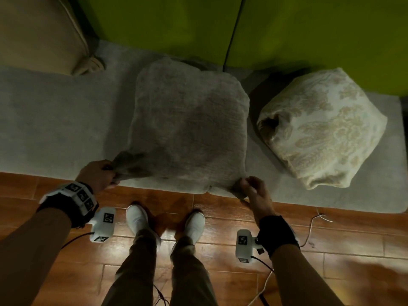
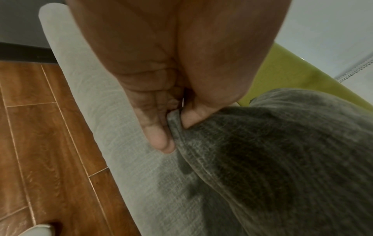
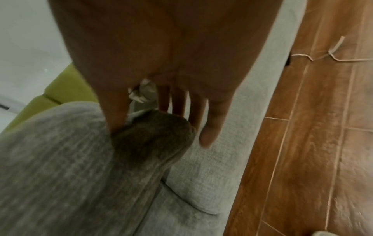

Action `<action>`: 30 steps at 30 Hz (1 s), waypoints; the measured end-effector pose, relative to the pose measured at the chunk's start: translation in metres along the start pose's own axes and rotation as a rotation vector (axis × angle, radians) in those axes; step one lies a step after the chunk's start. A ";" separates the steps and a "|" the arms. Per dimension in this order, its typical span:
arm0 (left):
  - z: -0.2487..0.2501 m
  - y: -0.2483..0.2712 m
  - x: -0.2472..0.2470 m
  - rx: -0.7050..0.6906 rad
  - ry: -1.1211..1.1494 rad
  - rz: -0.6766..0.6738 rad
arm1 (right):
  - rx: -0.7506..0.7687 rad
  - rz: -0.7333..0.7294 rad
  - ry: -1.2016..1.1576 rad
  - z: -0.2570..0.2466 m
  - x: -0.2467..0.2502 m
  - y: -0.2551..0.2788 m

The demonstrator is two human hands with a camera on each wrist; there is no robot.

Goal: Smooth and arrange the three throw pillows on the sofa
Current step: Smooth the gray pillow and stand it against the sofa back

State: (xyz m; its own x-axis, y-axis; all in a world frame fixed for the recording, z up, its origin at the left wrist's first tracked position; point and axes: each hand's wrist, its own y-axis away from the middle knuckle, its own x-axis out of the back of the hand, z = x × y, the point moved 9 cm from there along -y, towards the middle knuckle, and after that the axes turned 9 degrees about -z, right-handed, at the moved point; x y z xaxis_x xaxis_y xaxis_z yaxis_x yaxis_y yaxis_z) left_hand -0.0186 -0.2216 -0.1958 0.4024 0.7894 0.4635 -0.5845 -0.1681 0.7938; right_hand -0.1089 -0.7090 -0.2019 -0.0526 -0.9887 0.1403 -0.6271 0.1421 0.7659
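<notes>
No readable text; wrist-mount markers point(image 1: 82, 196) carry only coded patterns.

Wrists: black straps point(image 1: 278, 235) on both, the left wrist's with white marker tiles point(image 1: 80, 195)
Cameras: white housings point(image 1: 103, 224) printed with black-and-white codes, black cables trailing
Legs: olive-brown trousers point(image 1: 136, 268)
Feet: white shoes point(image 1: 136, 219)

Head view: looks steeply down from above the sofa seat point(image 1: 55, 129), floor at 6 o'clock, green backrest point(image 1: 309, 29) at 12.
Left wrist view: very near, along the left hand point(image 2: 161, 95) toward 5 o'clock.
Right wrist view: very near (blurred), facing 7 o'clock.
Shared: the grey pillow point(image 1: 189, 129), seat edge, floor.
</notes>
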 end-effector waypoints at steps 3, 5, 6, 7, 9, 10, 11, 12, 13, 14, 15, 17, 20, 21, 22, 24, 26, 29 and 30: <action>-0.013 0.000 -0.003 0.040 0.180 -0.015 | 0.009 -0.049 0.180 -0.003 0.003 0.002; -0.021 0.000 0.003 0.040 0.186 0.022 | 0.029 0.023 0.359 -0.013 0.016 0.001; -0.021 0.002 0.007 0.029 0.163 0.040 | 0.059 0.030 0.442 -0.022 0.018 0.000; -0.020 0.003 0.010 0.007 0.131 0.055 | 0.093 0.021 0.534 -0.030 0.017 0.000; -0.009 0.010 0.015 -0.041 -0.020 0.077 | 0.173 -0.039 0.705 -0.042 0.008 -0.002; -0.004 0.013 0.015 -0.057 -0.106 0.084 | 0.195 -0.067 0.725 -0.044 0.005 -0.004; 0.002 0.017 0.014 -0.066 -0.170 0.086 | 0.179 -0.090 0.694 -0.043 0.004 -0.007; 0.008 0.021 0.013 -0.071 -0.195 0.078 | 0.125 -0.118 0.587 -0.039 0.004 -0.009; 0.013 0.024 0.011 -0.077 -0.209 0.070 | 0.051 -0.135 0.426 -0.034 0.004 -0.009; 0.014 0.026 0.009 -0.073 -0.203 0.061 | -0.007 -0.145 0.288 -0.029 0.002 -0.008; 0.015 0.028 0.007 -0.066 -0.191 0.059 | -0.034 -0.147 0.201 -0.027 0.001 -0.007; 0.014 0.032 0.004 -0.063 -0.175 0.054 | -0.016 -0.126 0.245 -0.026 0.003 -0.006; 0.007 0.031 0.007 -0.030 -0.137 0.066 | 0.056 0.028 0.425 -0.028 0.021 -0.006; 0.007 0.033 0.006 -0.031 -0.118 0.067 | 0.067 0.097 0.466 -0.028 0.027 -0.005; 0.007 0.033 0.004 -0.025 -0.119 0.061 | 0.076 0.158 0.512 -0.030 0.029 -0.002; 0.005 0.033 0.002 -0.021 -0.105 0.086 | 0.095 0.210 0.584 -0.032 0.025 0.003; 0.002 0.034 0.006 -0.014 -0.137 0.111 | 0.118 0.200 0.573 -0.032 0.019 0.006; -0.006 0.035 0.006 -0.017 -0.056 0.072 | 0.109 0.130 0.474 -0.030 0.021 0.009; -0.009 0.036 0.003 0.002 -0.037 0.045 | 0.093 0.111 0.469 -0.027 0.023 0.008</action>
State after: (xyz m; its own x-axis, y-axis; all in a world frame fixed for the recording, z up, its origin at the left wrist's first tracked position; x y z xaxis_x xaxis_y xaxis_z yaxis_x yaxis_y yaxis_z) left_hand -0.0450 -0.2195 -0.1694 0.4019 0.7586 0.5128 -0.6008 -0.2042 0.7729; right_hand -0.0939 -0.7295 -0.1757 0.2194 -0.8367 0.5019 -0.7051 0.2195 0.6742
